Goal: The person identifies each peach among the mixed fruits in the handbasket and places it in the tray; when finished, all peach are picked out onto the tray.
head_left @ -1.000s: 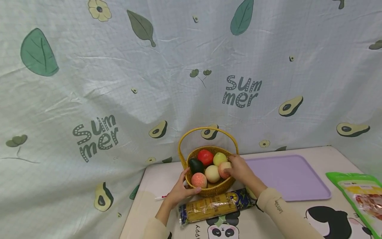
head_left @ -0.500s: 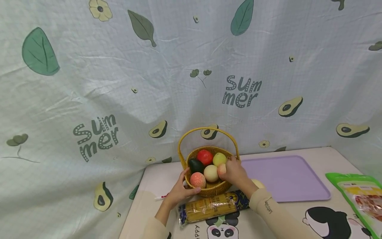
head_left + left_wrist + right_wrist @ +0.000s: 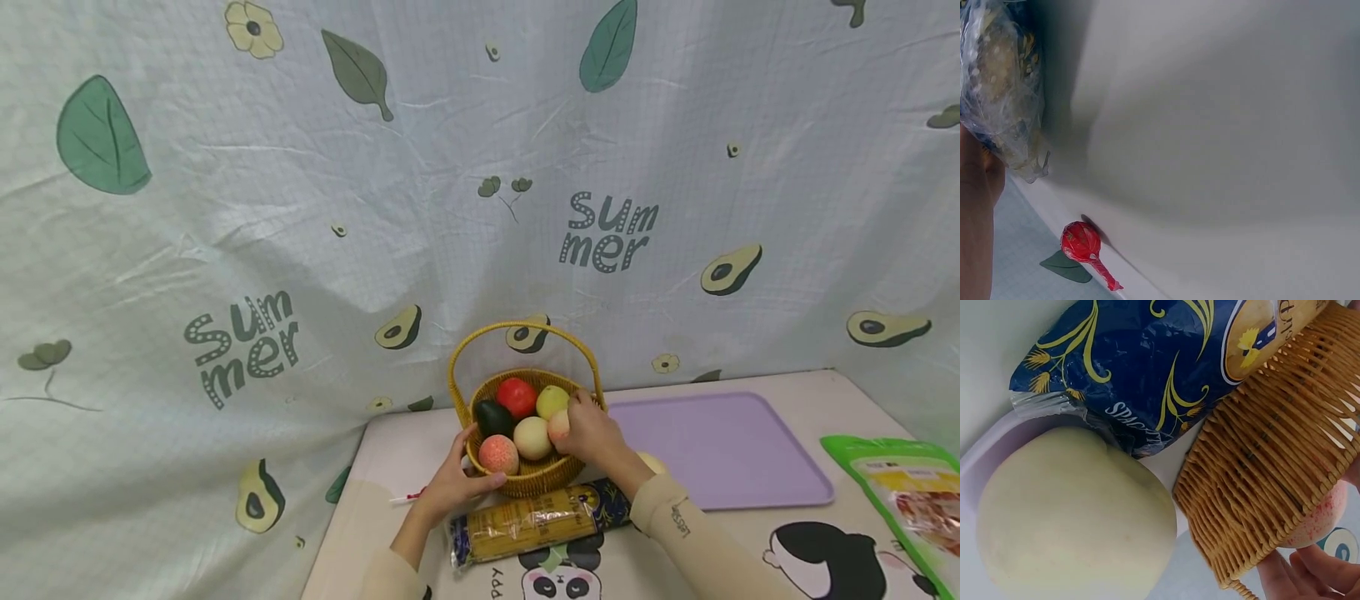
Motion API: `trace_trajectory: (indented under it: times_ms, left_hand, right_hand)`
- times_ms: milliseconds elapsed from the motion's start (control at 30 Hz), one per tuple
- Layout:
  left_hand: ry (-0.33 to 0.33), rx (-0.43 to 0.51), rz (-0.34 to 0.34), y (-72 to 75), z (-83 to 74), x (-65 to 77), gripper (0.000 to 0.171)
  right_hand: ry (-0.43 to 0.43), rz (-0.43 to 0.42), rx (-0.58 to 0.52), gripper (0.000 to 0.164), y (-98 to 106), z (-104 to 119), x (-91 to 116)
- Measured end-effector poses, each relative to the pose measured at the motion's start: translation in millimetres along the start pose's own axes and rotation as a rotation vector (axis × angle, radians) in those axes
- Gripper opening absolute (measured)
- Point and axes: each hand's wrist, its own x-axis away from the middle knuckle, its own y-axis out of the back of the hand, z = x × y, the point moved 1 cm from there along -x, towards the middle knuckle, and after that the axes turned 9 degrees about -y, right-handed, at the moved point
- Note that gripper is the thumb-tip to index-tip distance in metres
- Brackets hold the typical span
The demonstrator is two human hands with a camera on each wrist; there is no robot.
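A wicker basket (image 3: 536, 482) with a tall arched handle holds several fruits. At its left front, my left hand (image 3: 448, 485) grips the side, thumb along the front rim. My right hand (image 3: 597, 433) reaches over the right rim, its fingers around a pink-and-cream peach (image 3: 559, 425). In the right wrist view, that peach (image 3: 1319, 519) shows between the fingers behind the wicker wall. Beside it lie a pale round fruit (image 3: 532, 438), a yellow-green fruit (image 3: 552, 402), a red fruit (image 3: 517, 397), a dark green avocado (image 3: 493, 417) and a speckled pink peach (image 3: 498, 454).
A spaghetti packet (image 3: 536, 525) lies before the basket. To the right is a purple tray (image 3: 712, 450), with a pale yellow fruit (image 3: 1079, 512) by its near left corner. A green food bag (image 3: 900, 483) lies farther right. A red lollipop (image 3: 1082, 242) lies near the table's left edge.
My right hand has moved slightly left and inward over the basket with the peach. The pale yellow fruit shows more beside my right forearm. My left hand stays in place.
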Motion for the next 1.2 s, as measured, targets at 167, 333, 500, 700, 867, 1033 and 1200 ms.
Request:
trace_trajectory:
  times_ms: [167,333,500,700,867,1033,1200]
  left_hand:
    - [0.003,0.021,-0.002,-1.7,1.9,0.2,0.109]
    - [0.001,0.03,-0.002,-3.6,1.8,0.5,0.109]
    - [-0.009,0.019,0.005,-3.3,-1.1,-1.1,0.107]
    - [-0.019,0.008,0.012,-1.8,-3.9,-2.3,0.107]
    - [-0.02,0.012,0.006,-1.0,-3.6,-0.8,0.107]
    - [-0.016,0.006,-0.001,-1.4,-3.4,1.8,0.108]
    - [-0.01,0.001,-0.004,-1.2,-4.1,2.6,0.108]
  right_hand:
    - [0.015,0.002,-0.034,0.072,-1.7,-2.9,1.6]
    - [0.071,-0.061,-0.113,0.071,-0.2,-5.9,2.6]
    - [0.099,-0.115,-0.278,0.059,8.9,-10.0,4.1]
    - [-0.017,-0.074,-0.501,0.06,21.4,-22.6,14.9]
    - [-0.154,0.035,-0.726,0.064,23.1,-35.4,24.4]
    - [-0.135,0.079,-0.811,0.062,26.1,-44.0,31.4]
    - [-0.053,0.087,-0.85,0.063,37.0,-56.5,39.0]
